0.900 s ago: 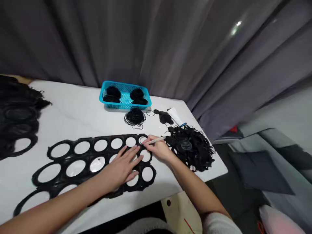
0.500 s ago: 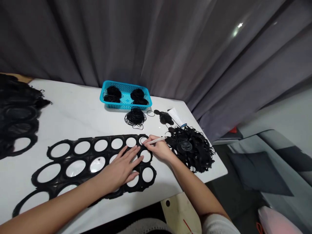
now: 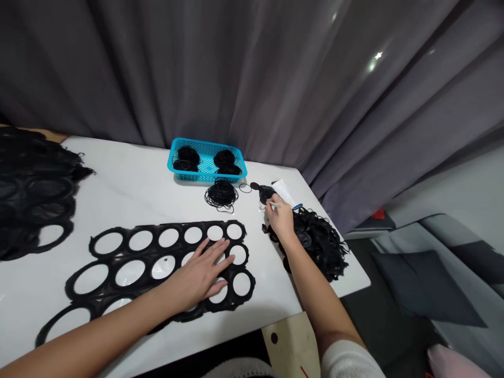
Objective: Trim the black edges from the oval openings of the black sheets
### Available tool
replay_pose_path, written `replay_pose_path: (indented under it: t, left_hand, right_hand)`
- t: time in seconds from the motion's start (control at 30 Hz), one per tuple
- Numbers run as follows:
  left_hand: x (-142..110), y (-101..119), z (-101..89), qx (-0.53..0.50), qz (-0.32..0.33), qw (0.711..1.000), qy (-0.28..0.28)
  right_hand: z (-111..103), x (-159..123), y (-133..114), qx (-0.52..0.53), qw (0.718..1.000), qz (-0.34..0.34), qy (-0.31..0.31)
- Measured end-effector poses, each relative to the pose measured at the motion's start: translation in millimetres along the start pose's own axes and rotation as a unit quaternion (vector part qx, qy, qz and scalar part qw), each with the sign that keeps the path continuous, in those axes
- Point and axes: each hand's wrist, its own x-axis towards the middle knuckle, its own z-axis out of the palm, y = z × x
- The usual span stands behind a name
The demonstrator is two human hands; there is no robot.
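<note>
On the white tabletop [image 3: 346,275], the left hand [image 3: 199,274] lies open, its fingers spread and pressing flat on a black sheet punched with round holes [image 3: 154,238]; the right hand [image 3: 280,218] pinches a white pen [image 3: 274,205] closely between its fingers, just above a small black piece [image 3: 268,193] and beside a tangled heap of black scraps [image 3: 319,245]; a turquoise plastic basket [image 3: 205,178] holding black coils [image 3: 188,155] sits farther back.

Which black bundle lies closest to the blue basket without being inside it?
The loose coil of thin black cord just in front of the blue basket; four other bundles sit inside.
</note>
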Motion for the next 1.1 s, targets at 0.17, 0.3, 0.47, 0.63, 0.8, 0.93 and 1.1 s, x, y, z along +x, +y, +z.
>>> replay_pose_path:
  t: [0.17, 0.3, 0.47, 0.63, 0.8, 0.93, 1.1]
  left_hand:
    - [-15, -12, -7.6, -0.003, -0.048, 0.999, 0.019]
    - [-29, -23, -3.8, 0.037, -0.096, 0.994, 0.046]
    - [-33, -23, -1.9, 0.054, -0.087, 0.994, 0.03]
    - [-33, -22, -3.2, 0.036, -0.098, 0.994, 0.029]
    - [-34, -22, -1.9, 0.032, -0.097, 0.994, 0.033]
    - [-34, -21, 1.1, 0.032, -0.098, 0.994, 0.041]
    - [-34, -21, 2.9, 0.036, -0.109, 0.992, 0.056]
  right_hand:
    - [15, -23, -35, 0.248, 0.958, 0.001, -0.146]
    - [37, -52, -64, 0.327, 0.906, -0.035, -0.266]
    - [44, -59, -69, 0.338, 0.896, -0.037, -0.286]
    - [45, -59, -65, 0.351, 0.887, -0.045, -0.296]
    - [44, -59, -67, 0.306, 0.905, -0.085, -0.282]
    - [43, -68, -70, 0.226, 0.922, -0.169, -0.263]
    - [46, -70, -67, 0.039, 0.913, -0.332, -0.234]
